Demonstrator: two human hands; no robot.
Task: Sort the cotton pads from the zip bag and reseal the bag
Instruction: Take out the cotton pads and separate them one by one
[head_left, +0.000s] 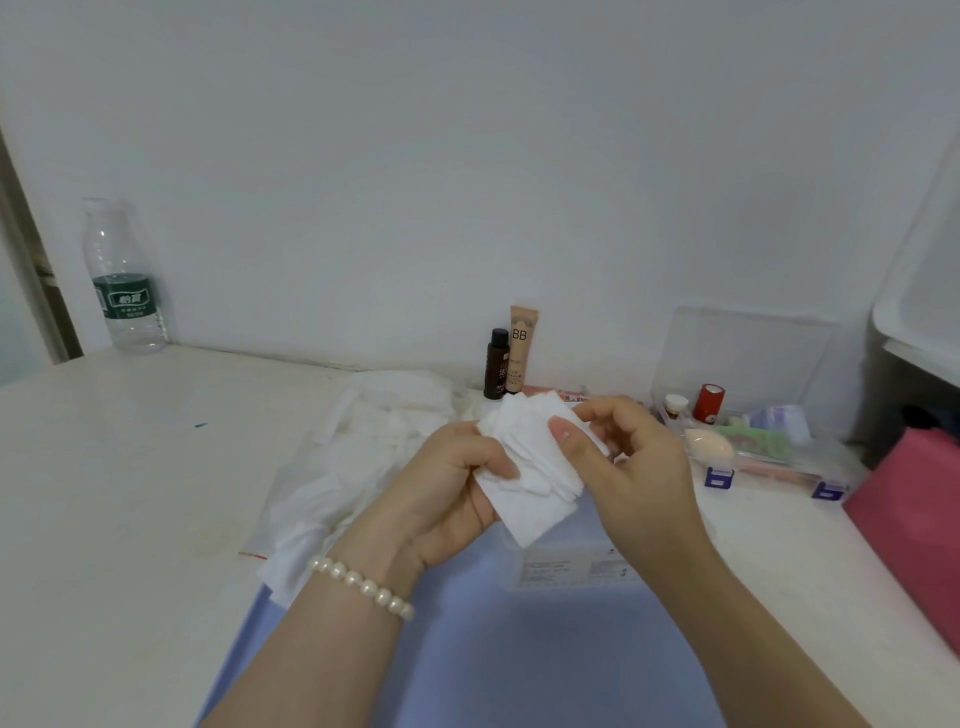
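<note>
**A:** so where's the stack sitting in the grip?

**B:** The left hand (441, 483) has its thumb curled over the lower left part of the cotton pads (535, 467), fingers behind them. The right hand (631, 462) pinches the fanned upper right edge, thumb on top. The pads are held up over the front middle of the worktop (104, 467), above a blue mat (519, 649).

**A:** anything you can't make out?

**B:** The zip bag (322, 499) lies flat to the left behind the left wrist, with more white pads inside; I can't tell if the seal is open. A clear box (571, 566) is half hidden under the hands. Can't count the pads.

**A:** room to move?

**B:** Bare worktop along the left side, up to the water bottle (124, 280) in the back left corner. The right is crowded: BB cream tube (521, 348), clear organizer (753, 441), pink thing (914, 509) at the right edge.
</note>
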